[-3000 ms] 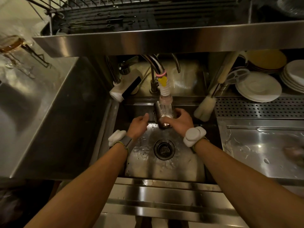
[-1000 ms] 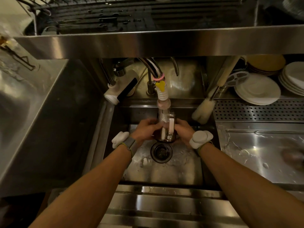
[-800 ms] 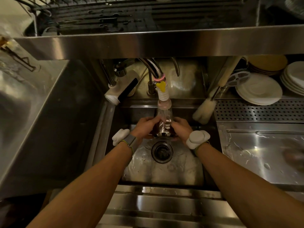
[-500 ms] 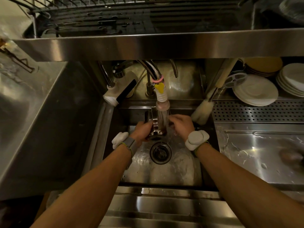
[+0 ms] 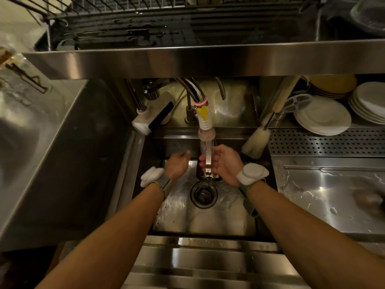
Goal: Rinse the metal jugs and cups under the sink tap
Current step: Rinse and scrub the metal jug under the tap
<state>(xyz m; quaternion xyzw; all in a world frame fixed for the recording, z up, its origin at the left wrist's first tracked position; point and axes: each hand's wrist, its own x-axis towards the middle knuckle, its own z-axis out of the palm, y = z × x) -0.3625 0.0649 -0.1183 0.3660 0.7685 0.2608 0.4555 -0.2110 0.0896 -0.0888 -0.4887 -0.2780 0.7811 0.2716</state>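
Note:
A small metal jug with a shiny handle sits under the tap nozzle, which has a yellow clip and a ribbed white hose end. Water runs from the nozzle onto the jug. My right hand grips the jug from the right, fingers curled round its body. My left hand hovers just left of the jug, apart from it, fingers loosely curled and holding nothing. Both are over the wet steel sink basin, above the drain.
A white bottle brush leans at the sink's right back corner. Stacked white plates stand on the perforated shelf at right. A wet steel drainboard lies right of the sink. A steel shelf edge overhangs the tap. A white dispenser hangs at back left.
My left hand let go of the jug and drew away to the left. My right hand took the jug and now holds it alone under the water.

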